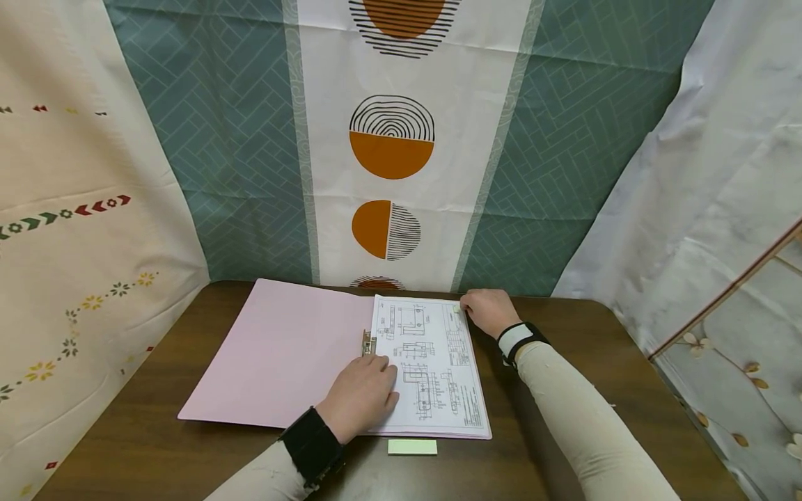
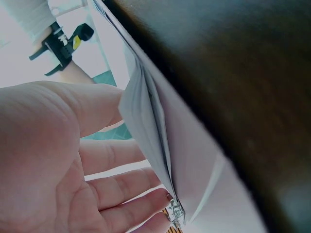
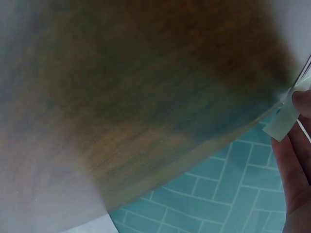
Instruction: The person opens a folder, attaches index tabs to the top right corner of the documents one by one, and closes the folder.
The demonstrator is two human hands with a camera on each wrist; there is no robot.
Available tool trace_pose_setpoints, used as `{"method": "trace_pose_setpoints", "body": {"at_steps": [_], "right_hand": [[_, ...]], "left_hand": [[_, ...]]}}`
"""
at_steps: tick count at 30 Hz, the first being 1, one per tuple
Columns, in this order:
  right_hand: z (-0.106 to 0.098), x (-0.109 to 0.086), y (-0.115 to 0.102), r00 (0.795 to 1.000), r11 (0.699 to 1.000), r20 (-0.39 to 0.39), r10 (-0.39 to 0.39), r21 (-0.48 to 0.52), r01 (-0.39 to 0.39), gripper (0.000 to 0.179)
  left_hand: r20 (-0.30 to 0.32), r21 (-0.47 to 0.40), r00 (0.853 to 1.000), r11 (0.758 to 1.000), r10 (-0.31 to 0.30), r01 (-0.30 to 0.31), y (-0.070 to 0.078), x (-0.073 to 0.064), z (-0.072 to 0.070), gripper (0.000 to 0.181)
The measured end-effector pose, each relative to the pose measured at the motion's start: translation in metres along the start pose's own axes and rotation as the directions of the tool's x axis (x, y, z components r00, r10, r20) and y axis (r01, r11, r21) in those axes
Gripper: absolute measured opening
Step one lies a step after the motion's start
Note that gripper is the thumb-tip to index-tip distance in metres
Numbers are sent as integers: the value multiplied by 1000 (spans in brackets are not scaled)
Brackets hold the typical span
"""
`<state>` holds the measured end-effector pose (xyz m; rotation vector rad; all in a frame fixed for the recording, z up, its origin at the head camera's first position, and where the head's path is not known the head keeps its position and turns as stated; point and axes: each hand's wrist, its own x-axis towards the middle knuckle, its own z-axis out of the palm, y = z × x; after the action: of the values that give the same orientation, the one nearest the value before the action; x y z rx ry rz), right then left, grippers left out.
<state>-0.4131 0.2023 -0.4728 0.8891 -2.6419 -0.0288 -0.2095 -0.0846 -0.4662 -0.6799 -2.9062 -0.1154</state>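
A pink folder [image 1: 276, 355] lies spread on the table, with a stack of technical drawing sheets [image 1: 460, 390] on its right side. My left hand [image 1: 360, 393] rests on the sheets' left edge with fairly straight fingers, just below the metal clip [image 1: 368, 344]. In the left wrist view the edges of the sheets bulge beside the thumb. At the sheets' top right corner, my right hand [image 1: 491, 311] pinches a pale green sticky note [image 3: 282, 124] between thumb and fingers. Part of the note is hidden by the thumb.
A pale green sticky-note pad [image 1: 412, 447] lies just below the folder's lower edge. Brown wood of the table [image 1: 576, 341] shows on the right. A patterned curtain [image 1: 401, 229] hangs directly behind the table, with more cloth at both sides.
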Motion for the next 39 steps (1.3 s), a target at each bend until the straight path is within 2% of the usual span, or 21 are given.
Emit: {"method": "trace_pose_setpoints", "body": {"at_steps": [7, 15, 30, 35, 39], "right_hand": [[2, -3, 2, 1000, 1000, 24, 8, 9, -9, 15], [3, -6, 2, 1000, 1000, 15, 11, 17, -12, 15], [3, -12, 4, 999, 996, 42, -16, 84, 13, 13], [4, -14, 5, 999, 996, 41, -3, 91, -1, 13], [3, -14, 4, 999, 995, 33, -11, 96, 8, 14]], "left_hand": [[-23, 11, 1000, 1000, 13, -12, 1, -2, 1, 36], [-40, 13, 999, 1000, 20, -20, 3, -4, 1, 35], [-26, 21, 999, 1000, 24, -24, 1, -4, 0, 35], [-8, 71, 998, 996, 60, -59, 0, 3, -3, 30], [5, 102, 997, 991, 81, -81, -1, 16, -12, 25]]}}
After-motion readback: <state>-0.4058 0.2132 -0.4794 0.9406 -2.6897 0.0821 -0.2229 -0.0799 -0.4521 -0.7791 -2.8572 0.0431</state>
